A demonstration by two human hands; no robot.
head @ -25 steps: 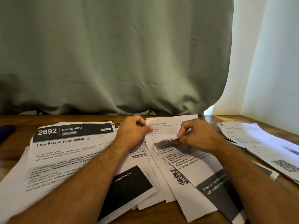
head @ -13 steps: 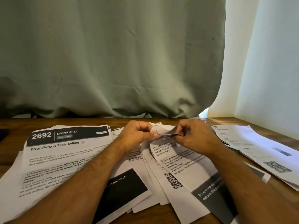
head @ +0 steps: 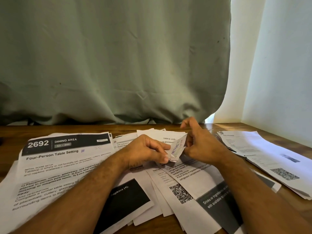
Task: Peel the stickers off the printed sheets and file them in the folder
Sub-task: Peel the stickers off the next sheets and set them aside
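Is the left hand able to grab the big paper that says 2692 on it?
Probably yes. The 2692 sheet lies on top, uncovered beside the left hand, but that hand is pinching a small handwritten sticker, so it would need to let go first.

I judge this a room in a home, used as a paperwork corner. A wooden surface [head: 104,128] stands against a pale green curtain [head: 114,61], with a plain white wall [head: 278,65] at the right. Loose printed sheets [head: 55,166] cover the wood, with another stack of papers [head: 263,156] to the right.
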